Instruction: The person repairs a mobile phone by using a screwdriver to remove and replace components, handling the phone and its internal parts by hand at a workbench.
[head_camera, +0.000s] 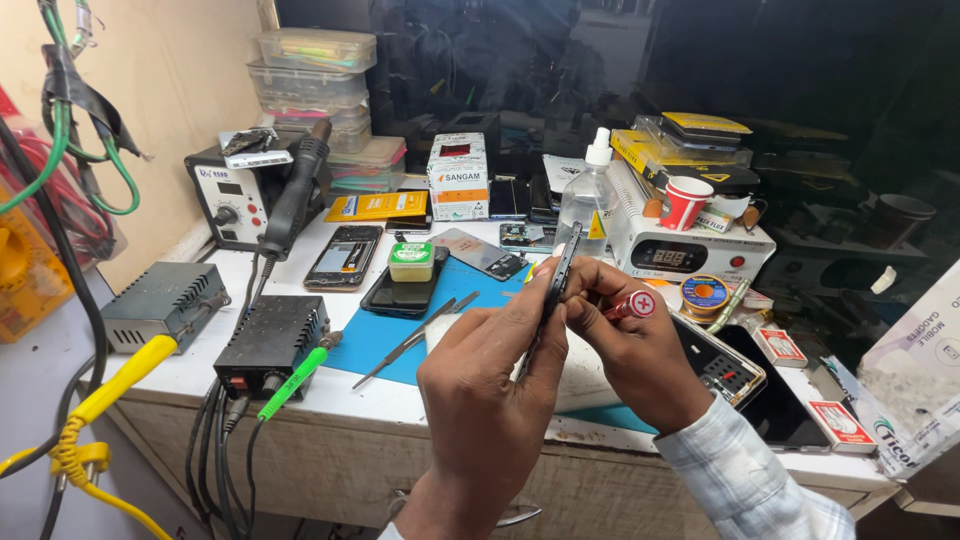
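Observation:
My left hand (488, 400) grips a thin black phone frame (556, 275) held edge-on above the blue work mat (385, 335). My right hand (635, 345) pinches the same frame from the right side and also holds a small screwdriver with a red and white cap (637, 305). Both hands hover over the front of the white bench. A pair of tweezers (412, 340) lies on the mat just left of my left hand.
A hot-air station (232, 195) with its black handle, two dark power boxes (268, 340) and cables fill the left. Opened phones (343, 257), a small green-lidded jar (411, 260), a clear bottle (588, 195), a white heater machine (680, 250) and a red cup (685, 202) crowd the back.

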